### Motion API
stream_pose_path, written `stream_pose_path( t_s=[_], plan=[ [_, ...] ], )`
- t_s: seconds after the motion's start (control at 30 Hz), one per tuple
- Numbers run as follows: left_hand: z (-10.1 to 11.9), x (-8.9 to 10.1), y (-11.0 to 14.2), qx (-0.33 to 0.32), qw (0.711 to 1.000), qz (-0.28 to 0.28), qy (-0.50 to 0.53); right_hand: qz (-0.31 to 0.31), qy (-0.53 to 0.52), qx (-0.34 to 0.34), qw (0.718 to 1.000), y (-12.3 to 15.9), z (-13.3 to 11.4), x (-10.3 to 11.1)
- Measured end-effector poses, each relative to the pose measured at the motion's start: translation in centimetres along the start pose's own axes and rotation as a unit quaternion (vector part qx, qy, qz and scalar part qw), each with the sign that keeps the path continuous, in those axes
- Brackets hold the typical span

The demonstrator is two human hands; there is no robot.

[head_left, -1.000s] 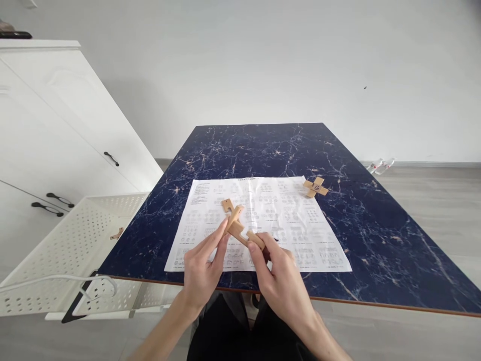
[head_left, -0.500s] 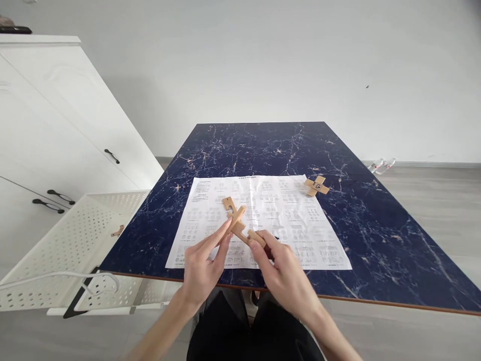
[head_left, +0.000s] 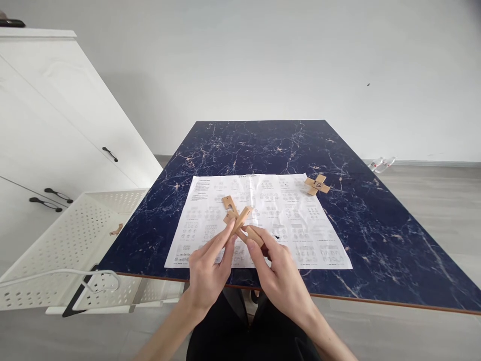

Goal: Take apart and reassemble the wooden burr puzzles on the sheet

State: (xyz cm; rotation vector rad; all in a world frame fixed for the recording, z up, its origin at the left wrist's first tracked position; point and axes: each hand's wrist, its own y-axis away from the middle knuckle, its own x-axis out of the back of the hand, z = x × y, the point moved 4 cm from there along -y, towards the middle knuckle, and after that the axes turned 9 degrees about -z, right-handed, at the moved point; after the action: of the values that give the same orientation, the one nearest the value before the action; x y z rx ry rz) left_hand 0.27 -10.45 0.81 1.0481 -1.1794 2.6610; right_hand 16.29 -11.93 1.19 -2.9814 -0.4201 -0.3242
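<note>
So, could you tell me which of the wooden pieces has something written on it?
The wooden cross lying on the table at the far right corner of the instruction sheet carries a dark handwritten mark; the wooden pieces held in both hands look unmarked.

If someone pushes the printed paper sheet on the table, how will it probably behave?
The printed paper sheet looks thin and creased, so probably floppy and light. It lies flat on the glossy marble-pattern table, so it may slide easily.
</note>
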Motion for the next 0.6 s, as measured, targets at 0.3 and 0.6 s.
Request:
stream_pose_path(
  t_s=[0.3,0.6],
  plan=[
    [0.1,-0.04,-0.02,-0.014,1.0,-0.02,0.01,-0.002,-0.01,-0.004,1.0,0.15,0.35,0.09],
    [-0.19,-0.32,0.46,-0.003,1.0,-0.007,0.005,0.004,-0.011,0.007,1.0,0.07,0.29,-0.1]
  ],
)
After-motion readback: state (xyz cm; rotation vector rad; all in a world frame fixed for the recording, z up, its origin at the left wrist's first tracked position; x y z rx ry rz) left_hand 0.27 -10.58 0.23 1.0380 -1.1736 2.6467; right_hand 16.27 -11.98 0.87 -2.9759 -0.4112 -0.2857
